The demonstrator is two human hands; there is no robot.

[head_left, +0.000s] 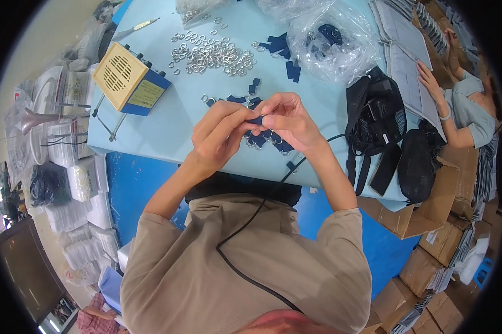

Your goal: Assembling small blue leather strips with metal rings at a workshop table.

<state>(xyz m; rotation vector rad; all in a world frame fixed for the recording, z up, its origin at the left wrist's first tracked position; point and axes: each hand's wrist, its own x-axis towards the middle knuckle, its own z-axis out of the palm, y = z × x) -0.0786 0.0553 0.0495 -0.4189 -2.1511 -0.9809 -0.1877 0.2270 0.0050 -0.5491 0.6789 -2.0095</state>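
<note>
Over the pale blue table [167, 133], small dark navy fabric strap [256, 119], pinched between left hand [220, 136] and right hand [287, 119] fingers

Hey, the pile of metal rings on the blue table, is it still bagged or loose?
Loose. The metal rings lie scattered straight on the light blue table, outside any bag; the clear plastic bag to their right holds dark blue pieces instead.

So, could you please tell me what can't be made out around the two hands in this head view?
- Dark strap piece: mostly covered by fingertips of left hand and right hand.
- Whether a metal ring sits on it: too small.
- Finished pieces on the table: partly behind the hands.
</note>
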